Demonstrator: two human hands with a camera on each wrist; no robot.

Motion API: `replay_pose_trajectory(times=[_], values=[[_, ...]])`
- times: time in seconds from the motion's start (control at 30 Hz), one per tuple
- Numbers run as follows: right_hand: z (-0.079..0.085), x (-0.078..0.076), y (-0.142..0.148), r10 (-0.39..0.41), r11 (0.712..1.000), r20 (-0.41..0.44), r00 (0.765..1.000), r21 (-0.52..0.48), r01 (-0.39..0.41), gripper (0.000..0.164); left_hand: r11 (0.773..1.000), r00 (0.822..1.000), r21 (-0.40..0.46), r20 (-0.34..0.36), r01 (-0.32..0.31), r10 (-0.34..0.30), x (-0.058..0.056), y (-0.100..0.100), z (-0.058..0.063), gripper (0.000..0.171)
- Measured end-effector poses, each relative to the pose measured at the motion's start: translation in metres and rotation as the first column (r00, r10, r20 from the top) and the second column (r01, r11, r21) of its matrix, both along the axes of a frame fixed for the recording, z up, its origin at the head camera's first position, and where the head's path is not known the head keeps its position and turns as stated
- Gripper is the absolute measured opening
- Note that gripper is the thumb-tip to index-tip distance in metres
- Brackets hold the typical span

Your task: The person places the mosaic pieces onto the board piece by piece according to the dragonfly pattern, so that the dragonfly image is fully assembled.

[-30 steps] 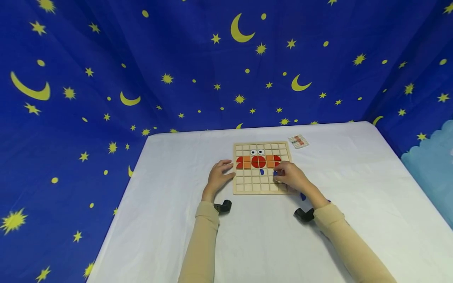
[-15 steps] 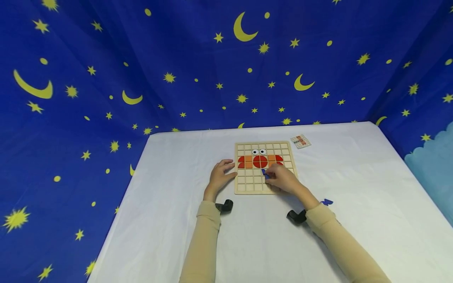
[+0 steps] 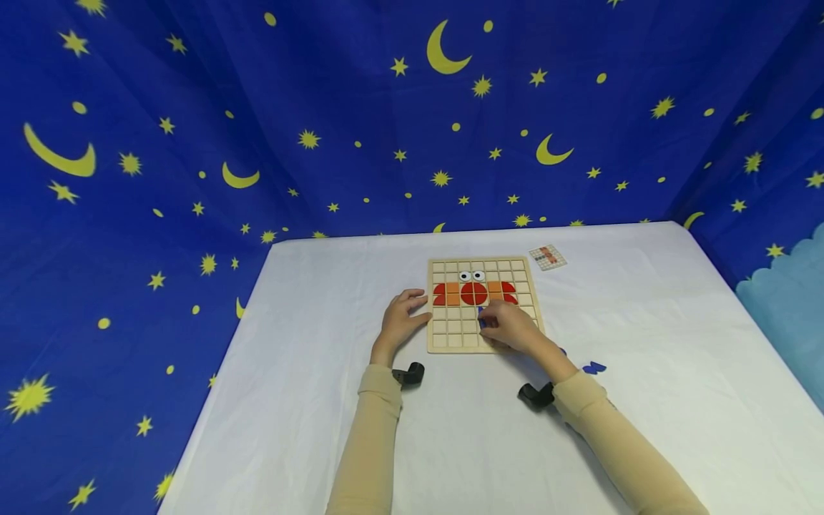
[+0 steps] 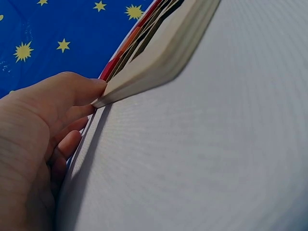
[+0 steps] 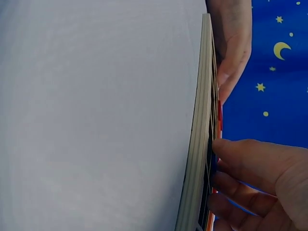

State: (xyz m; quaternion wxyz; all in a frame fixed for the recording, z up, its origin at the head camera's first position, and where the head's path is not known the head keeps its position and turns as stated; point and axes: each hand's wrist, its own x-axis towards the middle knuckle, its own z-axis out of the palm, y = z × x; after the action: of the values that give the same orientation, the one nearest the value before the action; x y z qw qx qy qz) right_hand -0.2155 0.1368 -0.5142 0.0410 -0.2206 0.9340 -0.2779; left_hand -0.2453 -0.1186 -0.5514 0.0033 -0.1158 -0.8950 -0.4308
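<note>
A square wooden grid board lies on the white table, with red, orange and white eye tiles set in it as a crab-like figure. My left hand rests at the board's left edge; in the left wrist view its thumb touches the frame near a corner. Over the middle of the board, below the red circle, my right hand pinches a small blue tile between thumb and fingers. The right wrist view shows that blue tile low at the board's surface, partly hidden by the fingertips.
A small printed pattern card lies beyond the board's upper right corner. Loose blue tiles lie on the table beside the right forearm. A blue curtain with yellow stars and moons hangs behind the table.
My right hand has moved left across the board with the blue tile, from its right part to beside the blue tile below the red circle. The left hand stays at the edge.
</note>
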Motion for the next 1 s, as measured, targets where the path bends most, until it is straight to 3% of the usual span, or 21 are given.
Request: replay_pose_trajectory(times=[0.23,0.5,0.7,1.0], values=[[-0.001,0.000,-0.003,0.000,1.000,0.001,1.000,-0.010,0.000,0.025,1.000,1.000,-0.005,0.003,-0.004,0.004,0.000,0.000,-0.001,0.044],[0.000,-0.003,-0.004,-0.121,0.992,-0.019,0.993,-0.025,0.120,0.025,1.000,1.000,-0.007,0.011,-0.011,0.011,-0.001,0.001,0.000,0.044],[-0.001,-0.004,-0.005,-0.081,0.996,-0.019,0.997,-0.048,0.080,0.026,1.000,1.000,-0.005,0.016,-0.018,0.018,-0.001,0.001,-0.001,0.043],[0.005,0.003,0.020,-0.143,0.984,-0.006,0.990,-0.107,0.142,0.027,1.000,1.000,-0.011,0.018,-0.004,0.004,-0.002,0.000,-0.001,0.044]])
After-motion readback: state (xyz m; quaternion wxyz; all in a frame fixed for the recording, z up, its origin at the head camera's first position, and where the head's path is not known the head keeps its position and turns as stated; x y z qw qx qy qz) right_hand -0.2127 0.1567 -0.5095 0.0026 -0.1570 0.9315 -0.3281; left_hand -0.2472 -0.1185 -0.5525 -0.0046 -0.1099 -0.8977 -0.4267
